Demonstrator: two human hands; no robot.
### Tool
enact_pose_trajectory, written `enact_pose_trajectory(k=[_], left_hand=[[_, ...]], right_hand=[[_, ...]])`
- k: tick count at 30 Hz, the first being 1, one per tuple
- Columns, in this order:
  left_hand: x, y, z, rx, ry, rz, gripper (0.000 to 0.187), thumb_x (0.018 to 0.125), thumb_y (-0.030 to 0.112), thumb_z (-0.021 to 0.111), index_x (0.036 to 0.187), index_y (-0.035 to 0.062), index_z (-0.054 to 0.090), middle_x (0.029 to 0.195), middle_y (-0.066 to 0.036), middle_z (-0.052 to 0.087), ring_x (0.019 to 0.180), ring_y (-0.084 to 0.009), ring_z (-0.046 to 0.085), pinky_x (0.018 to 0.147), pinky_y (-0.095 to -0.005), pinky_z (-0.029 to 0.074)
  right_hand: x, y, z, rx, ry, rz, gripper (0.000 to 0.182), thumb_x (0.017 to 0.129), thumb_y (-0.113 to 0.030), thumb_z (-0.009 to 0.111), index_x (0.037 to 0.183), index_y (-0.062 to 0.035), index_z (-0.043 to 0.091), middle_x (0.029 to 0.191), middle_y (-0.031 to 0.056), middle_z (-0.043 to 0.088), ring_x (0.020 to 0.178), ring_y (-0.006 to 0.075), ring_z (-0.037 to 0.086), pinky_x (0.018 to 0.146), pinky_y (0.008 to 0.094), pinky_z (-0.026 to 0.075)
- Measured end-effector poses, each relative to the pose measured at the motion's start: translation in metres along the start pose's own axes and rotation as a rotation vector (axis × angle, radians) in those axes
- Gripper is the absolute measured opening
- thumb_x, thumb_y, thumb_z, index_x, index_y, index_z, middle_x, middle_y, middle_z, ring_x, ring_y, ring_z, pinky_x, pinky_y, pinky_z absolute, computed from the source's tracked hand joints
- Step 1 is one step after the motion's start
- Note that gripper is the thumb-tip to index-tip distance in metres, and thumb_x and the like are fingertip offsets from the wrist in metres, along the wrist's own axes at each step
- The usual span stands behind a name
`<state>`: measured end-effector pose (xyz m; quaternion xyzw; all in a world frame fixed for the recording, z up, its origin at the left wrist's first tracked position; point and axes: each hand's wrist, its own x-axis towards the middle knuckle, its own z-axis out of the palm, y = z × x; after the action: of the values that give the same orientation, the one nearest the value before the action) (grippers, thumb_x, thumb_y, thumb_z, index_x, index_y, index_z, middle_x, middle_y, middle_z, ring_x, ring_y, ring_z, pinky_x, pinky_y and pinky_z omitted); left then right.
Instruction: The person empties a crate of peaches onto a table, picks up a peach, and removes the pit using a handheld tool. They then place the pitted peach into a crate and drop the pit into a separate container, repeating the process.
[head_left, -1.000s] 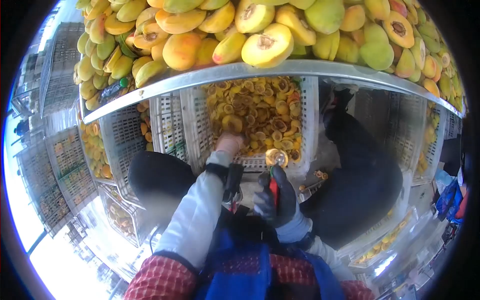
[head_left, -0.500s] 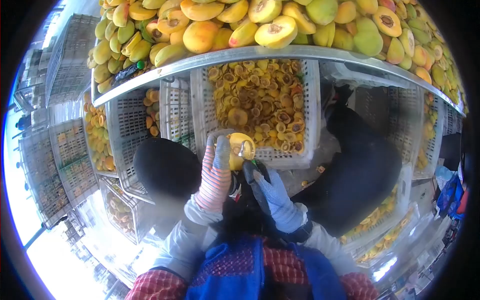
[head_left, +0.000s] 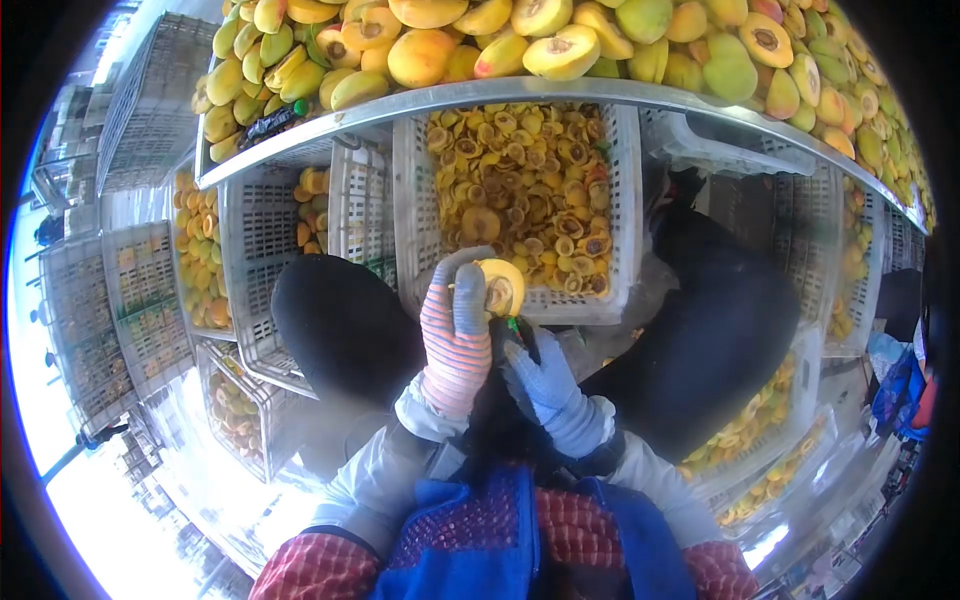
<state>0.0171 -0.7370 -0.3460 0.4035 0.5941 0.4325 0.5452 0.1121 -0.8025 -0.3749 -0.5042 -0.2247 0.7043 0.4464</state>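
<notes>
My left hand, in a pink-and-grey striped glove, is closed around a yellow peach half. Its cut face is turned to the right, with a brownish hollow in the middle. Just below and right of it, my right hand, in a blue glove with dark fingers, is wrapped around a pitting knife. Only a green part of this tool shows plainly; its metal end is hard to make out. Beyond both hands stands a white crate holding many cut-out peach pieces and scraps.
A metal-edged table heaped with whole and halved peaches spans the top. A dark tool with a green end lies at its left. More fruit crates stand on both sides. My knees flank the scrap crate.
My left hand has shifted slightly right and turned the peach half. The curved metal end, earlier against the cut face, no longer shows there. My right hand stays nearly in place.
</notes>
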Motion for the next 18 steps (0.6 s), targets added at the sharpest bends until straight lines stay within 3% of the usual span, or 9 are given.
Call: enact_pose_trajectory(k=[2,3,5,7,11,14,18], left_hand=[[0.002,-0.001,-0.003,-0.012,-0.122,-0.053,0.035,0.095,0.033,0.049,0.111,0.0029,0.056,0.095,-0.005,0.059,0.087,-0.0116,0.055,0.08,-0.0256,0.045],[0.005,-0.001,-0.006,-0.019,-0.182,-0.08,0.036,0.094,0.034,0.05,0.111,0.0033,0.057,0.097,-0.005,0.06,0.089,-0.0118,0.055,0.081,-0.0259,0.045],[0.02,0.028,-0.018,-0.211,-0.402,-0.45,0.036,0.094,0.031,0.053,0.112,0.0015,0.056,0.097,-0.004,0.062,0.09,-0.0107,0.057,0.081,-0.0245,0.045],[0.032,0.027,-0.021,-0.042,-0.486,-0.448,0.032,0.093,0.029,0.053,0.108,0.0007,0.059,0.093,-0.003,0.062,0.085,-0.0098,0.057,0.078,-0.0232,0.045],[0.028,0.016,-0.018,0.199,-0.439,-0.151,0.031,0.092,0.027,0.052,0.105,0.001,0.061,0.089,-0.003,0.062,0.081,-0.0091,0.056,0.076,-0.0232,0.045],[0.026,0.006,-0.016,0.369,-0.404,0.112,0.034,0.092,0.032,0.053,0.107,0.0022,0.06,0.09,-0.004,0.062,0.083,-0.0096,0.055,0.076,-0.025,0.045],[0.022,-0.011,-0.015,0.018,-0.425,-0.092,0.034,0.092,0.033,0.053,0.109,0.0029,0.059,0.092,-0.006,0.063,0.085,-0.012,0.058,0.077,-0.026,0.046]], right_hand=[[-0.003,0.007,-0.005,0.27,0.035,0.197,0.024,0.091,-0.017,0.055,0.109,-0.0017,0.054,0.071,0.0028,0.054,0.055,0.0108,0.047,0.051,0.0264,0.041],[-0.002,0.008,-0.006,0.201,0.033,0.146,0.024,0.091,-0.017,0.054,0.11,-0.0023,0.053,0.072,0.0019,0.054,0.055,0.0097,0.047,0.05,0.0242,0.04],[-0.004,0.011,-0.008,0.066,0.029,0.05,0.024,0.092,-0.018,0.053,0.111,-0.0035,0.051,0.073,0.0003,0.054,0.054,0.0076,0.046,0.047,0.0199,0.037],[-0.004,0.009,-0.003,0.286,-0.009,0.09,0.023,0.093,-0.022,0.054,0.108,-0.0052,0.052,0.07,0.0004,0.052,0.051,0.0074,0.043,0.043,0.0202,0.034],[-0.009,-0.021,-0.013,0.595,-0.413,0.381,0.03,0.095,-0.037,0.049,0.1,-0.0078,0.053,0.061,0.0003,0.046,0.043,0.008,0.038,0.037,0.0216,0.03],[-0.001,-0.014,-0.013,1.025,-0.633,0.54,0.042,0.095,-0.049,0.04,0.099,-0.009,0.054,0.055,0.0002,0.04,0.039,0.0089,0.036,0.034,0.0225,0.029],[0.002,-0.018,-0.009,1.568,-0.783,0.747,0.048,0.095,-0.052,0.036,0.088,-0.0071,0.05,0.053,0.0002,0.038,0.035,0.009,0.033,0.03,0.0239,0.029]])
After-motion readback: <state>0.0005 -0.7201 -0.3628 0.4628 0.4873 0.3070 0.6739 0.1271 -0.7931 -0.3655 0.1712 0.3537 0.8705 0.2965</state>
